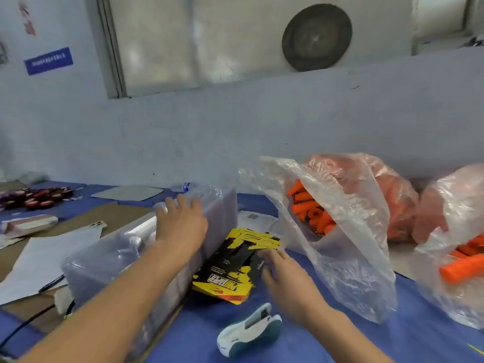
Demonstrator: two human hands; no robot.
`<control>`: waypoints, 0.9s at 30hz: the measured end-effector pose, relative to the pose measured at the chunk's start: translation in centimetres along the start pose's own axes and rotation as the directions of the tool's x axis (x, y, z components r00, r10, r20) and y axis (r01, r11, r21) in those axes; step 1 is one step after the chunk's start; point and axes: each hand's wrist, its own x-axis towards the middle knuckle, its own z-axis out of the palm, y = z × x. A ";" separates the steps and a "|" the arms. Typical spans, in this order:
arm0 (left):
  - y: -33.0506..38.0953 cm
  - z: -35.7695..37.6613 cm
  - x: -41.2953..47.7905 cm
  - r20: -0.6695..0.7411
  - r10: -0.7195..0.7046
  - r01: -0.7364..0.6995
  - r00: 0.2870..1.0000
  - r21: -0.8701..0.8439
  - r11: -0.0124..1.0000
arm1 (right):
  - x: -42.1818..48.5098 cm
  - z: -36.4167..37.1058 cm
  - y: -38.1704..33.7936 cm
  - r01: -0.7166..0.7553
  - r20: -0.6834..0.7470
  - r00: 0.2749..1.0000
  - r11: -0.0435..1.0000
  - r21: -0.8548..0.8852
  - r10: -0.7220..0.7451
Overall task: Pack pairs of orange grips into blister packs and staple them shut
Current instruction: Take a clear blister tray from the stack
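- Orange grips (309, 213) are lying loose in an open clear bag (340, 258) toward the right edge of the worktop (199, 334); none is sitting in a pack yet.
- Left hand (180, 221) is resting flat, fingers spread, on the wrapped stack of blister packs (125, 258) at mid-worktop.
- Right hand (288, 276) is reaching the right edge of the yellow-and-black cards (230, 271), which are lying just beside that stack. Its fingers are bending at the edge; pinching or only touching, cannot tell.
- Judgement: the step in hand is fetching one pack and one card.
- To do it well: fan the card edge with the thumb so a single card is lifting, and keep the pack stack steadied so one shell is peeling off, not two.
- Count: bags of grips, three; card piles, one; wrapped pack stacks, one; stapler (250, 330), one, lying near the front edge.
- Loose grips: too many and too hidden to be counting.
- Outward: one phone (98, 224) toward the left edge, one bottle (187, 187) at the back edge.
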 end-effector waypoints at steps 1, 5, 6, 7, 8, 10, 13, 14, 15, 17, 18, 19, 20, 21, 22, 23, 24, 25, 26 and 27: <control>-0.7 0.5 0.8 0.103 -0.060 0.060 0.993 0.001 0.998 | 0.8 0.3 -0.3 0.006 0.000 1.000 1.000 0.004 -0.006; -3.3 1.8 2.1 0.290 -0.009 0.026 0.957 -0.055 0.998 | 3.5 1.4 -1.7 0.052 0.007 0.999 0.998 0.031 -0.052; -3.7 2.1 2.1 0.280 0.025 -0.011 0.960 -0.054 0.998 | 3.9 1.6 -2.1 0.067 0.005 0.998 0.997 0.040 -0.067; -4.2 2.2 2.2 0.268 0.051 -0.035 0.962 -0.064 0.997 | 4.3 1.7 -2.6 0.081 0.004 0.997 0.996 0.047 -0.082; -4.6 2.0 2.2 0.275 0.071 -0.049 0.959 -0.085 0.995 | 4.8 1.8 -3.2 0.101 0.004 0.995 0.994 0.049 -0.101; -5.5 1.8 2.5 0.285 0.099 -0.050 0.953 -0.172 0.984 | 5.8 2.0 -4.8 0.142 0.022 0.990 0.989 0.049 -0.143; -6.3 1.6 2.7 0.298 0.134 -0.047 0.945 -0.282 0.958 | 6.8 2.6 -7.4 0.193 0.068 0.978 0.978 0.077 -0.199; -6.4 1.5 2.8 0.301 0.139 -0.045 0.943 -0.297 0.954 | 7.1 2.9 -8.2 0.207 0.088 0.973 0.975 0.083 -0.214; -6.5 1.5 2.8 0.301 0.144 -0.046 0.943 -0.309 0.950 | 7.2 3.3 -9.0 0.222 0.106 0.967 0.972 0.082 -0.230; -6.5 1.3 2.8 0.286 0.152 -0.057 0.946 -0.316 0.947 | 7.4 4.0 -10.2 0.259 0.123 0.956 0.963 0.078 -0.267; -6.4 1.2 2.8 0.261 0.153 -0.071 0.953 -0.299 0.952 | 7.5 4.4 -10.7 0.275 0.128 0.951 0.958 0.076 -0.283; -6.3 1.1 2.7 0.221 0.153 -0.091 0.963 -0.267 0.959 | 7.5 4.8 -11.0 0.287 0.133 0.946 0.955 0.076 -0.295; -6.2 1.1 2.7 0.172 0.150 -0.111 0.974 -0.219 0.969 | 7.5 5.1 -11.3 0.289 0.143 0.944 0.954 0.080 -0.298; -6.0 1.1 2.7 0.124 0.146 -0.127 0.982 -0.150 0.981 | 7.5 5.4 -11.6 0.285 0.149 0.944 0.955 0.089 -0.295; -5.7 1.1 2.6 0.087 0.145 -0.140 0.986 -0.062 0.988 | 7.5 5.6 -11.8 0.275 0.150 0.946 0.956 0.104 -0.288; -5.5 1.0 2.5 0.063 0.147 -0.149 0.987 0.032 0.988 | 7.5 5.8 -11.9 0.266 0.147 0.948 0.956 0.121 -0.282; -5.2 0.8 2.4 0.050 0.152 -0.157 0.987 0.114 0.981 | 7.6 5.9 -12.0 0.257 0.147 0.950 0.957 0.133 -0.275; -5.0 0.7 2.3 0.035 0.162 -0.165 0.986 0.185 0.969 | 7.6 5.9 -12.0 0.249 0.153 0.951 0.960 0.130 -0.267; -4.9 0.6 2.3 0.020 0.179 -0.179 0.984 0.241 0.954 | 7.6 5.9 -12.0 0.243 0.165 0.952 0.963 0.114 -0.259; -4.9 0.5 2.2 0.007 0.200 -0.193 0.980 0.289 0.937 | 7.6 5.9 -12.0 0.241 0.175 0.951 0.966 0.095 -0.254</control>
